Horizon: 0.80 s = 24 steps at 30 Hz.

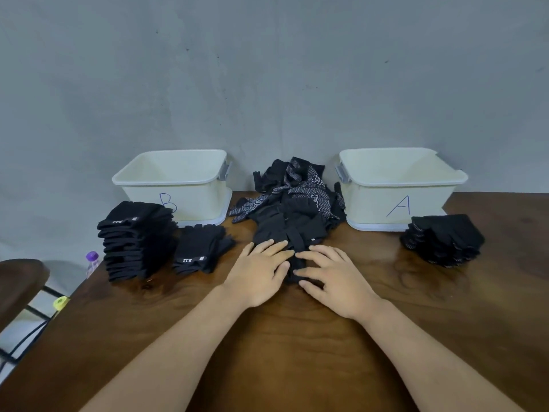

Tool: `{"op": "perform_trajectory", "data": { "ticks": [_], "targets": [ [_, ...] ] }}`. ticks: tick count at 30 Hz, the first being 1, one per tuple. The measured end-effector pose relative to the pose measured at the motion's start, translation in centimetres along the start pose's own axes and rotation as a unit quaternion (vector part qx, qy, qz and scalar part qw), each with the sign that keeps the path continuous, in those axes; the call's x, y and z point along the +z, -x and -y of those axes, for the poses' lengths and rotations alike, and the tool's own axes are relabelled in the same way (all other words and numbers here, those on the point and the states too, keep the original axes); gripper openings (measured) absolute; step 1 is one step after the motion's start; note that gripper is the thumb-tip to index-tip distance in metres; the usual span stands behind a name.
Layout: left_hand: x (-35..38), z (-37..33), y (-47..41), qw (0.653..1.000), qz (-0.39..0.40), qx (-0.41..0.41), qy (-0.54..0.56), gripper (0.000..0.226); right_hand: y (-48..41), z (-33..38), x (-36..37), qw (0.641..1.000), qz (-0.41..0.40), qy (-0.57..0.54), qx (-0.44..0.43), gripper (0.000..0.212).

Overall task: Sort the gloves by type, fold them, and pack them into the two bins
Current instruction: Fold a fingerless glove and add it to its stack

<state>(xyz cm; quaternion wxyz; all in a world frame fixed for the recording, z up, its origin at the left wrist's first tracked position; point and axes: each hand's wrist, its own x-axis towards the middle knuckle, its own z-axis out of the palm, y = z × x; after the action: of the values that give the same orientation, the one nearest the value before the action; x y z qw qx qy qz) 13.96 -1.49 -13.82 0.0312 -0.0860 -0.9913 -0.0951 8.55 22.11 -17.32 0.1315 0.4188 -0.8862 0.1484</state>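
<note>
- A dark brown wooden desk [297,337] is seen from above, against a plain grey wall [267,69].
- Two bare hands reach in from the bottom edge and meet at the centre of the desk.
- The left hand [261,272] lies flat with its fingers nearly straight, pressing on a plain black knitted glove [297,248]. It grasps nothing.
- The right hand [332,278] is just beside it, fingers spread and relaxed, with the fingertips resting on the same glove. It also grasps nothing.
- That glove lies at the near end of a loose heap of unsorted black gloves [297,197], some plain and some covered in white dots. The heap runs back between the two bins.
- A cream plastic bin marked "B" [166,181] stands at the back left. A matching bin marked "A" [410,182] stands at the back right.
- In front of bin B is a tall stack of folded plain black gloves [136,242], with a shorter stack of the same gloves [202,251] just to its right.
- In front of bin A, at the right, is a low stack of folded dotted gloves [442,239].
- Past the left edge of the desk stands a clear bottle with a purple cap [92,261].
</note>
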Motion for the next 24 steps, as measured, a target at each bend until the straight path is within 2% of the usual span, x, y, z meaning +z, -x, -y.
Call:
{"op": "perform_trajectory", "data": {
  "ticks": [3,11,16,19,21,24],
  "targets": [
    [-0.8,-0.2,-2.4,0.998,0.059,-0.024,-0.001,0.056,0.3,0.0,0.0,1.000,-0.009,-0.013,0.015,0.032],
    [-2.8,1.8,-7.3,0.988,0.109,-0.093,0.049,0.057,2.3,0.1,-0.6,0.998,-0.035,-0.012,0.057,0.024],
    [-3.0,2.7,-7.0,0.985,0.116,-0.092,0.084,0.054,4.8,-0.1,-1.9,0.993,-0.064,-0.006,0.101,0.008],
    [-2.4,2.9,-6.0,0.987,0.087,-0.075,0.117,0.052,5.5,0.1,-2.7,0.989,-0.058,-0.040,0.127,0.012],
    [-1.7,3.0,-5.2,0.989,0.031,-0.059,0.131,0.048,5.2,-0.2,-2.7,0.985,-0.053,-0.076,0.143,0.009],
    [-0.2,2.1,-3.3,0.988,-0.090,-0.052,0.114,0.036,4.6,-0.6,-2.6,0.973,-0.032,-0.134,0.185,0.035]
  ]
}}
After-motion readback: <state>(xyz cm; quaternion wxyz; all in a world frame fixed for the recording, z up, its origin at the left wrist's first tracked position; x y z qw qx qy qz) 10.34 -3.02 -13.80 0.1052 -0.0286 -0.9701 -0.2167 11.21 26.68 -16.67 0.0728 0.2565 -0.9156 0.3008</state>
